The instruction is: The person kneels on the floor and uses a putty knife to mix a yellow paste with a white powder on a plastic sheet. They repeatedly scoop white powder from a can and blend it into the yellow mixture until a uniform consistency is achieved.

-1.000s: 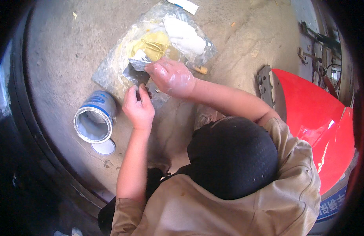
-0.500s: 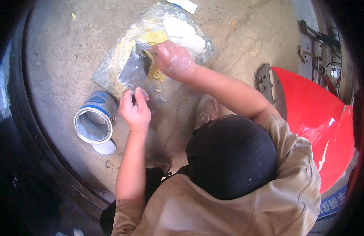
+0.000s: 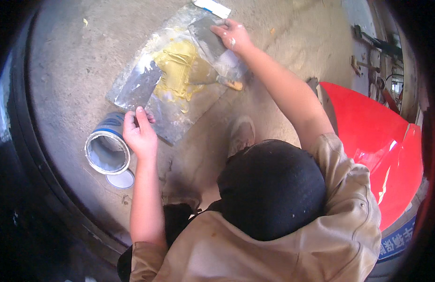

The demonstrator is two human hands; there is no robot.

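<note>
On the floor lies a smeared mixing board (image 3: 168, 129) with a broad patch of yellow putty (image 3: 177, 63) and whitish smears. My left hand (image 3: 141, 134) is closed at the board's near left edge, pinching a flat grey scraper (image 3: 139, 87) that lies at a slant on the left part of the board. At the far right my right hand (image 3: 234, 38) is closed on a second flat, dark scraper (image 3: 207, 40), over the spot beside the yellow patch. A putty knife with a wooden handle (image 3: 231, 83) rests on the board's right side, below my right hand.
An open putty tin (image 3: 107, 152) stands beside my left hand, its round lid (image 3: 121, 179) on the floor next to it. A white tube (image 3: 211, 8) lies beyond the board. A red car panel (image 3: 372, 145) is at the right. A dark edge (image 3: 34, 136) curves along the left.
The hands have moved apart: the left leftward with its scraper, the right up and rightward with the other. The yellow putty is spread wider, and the wooden-handled knife has come into sight.
</note>
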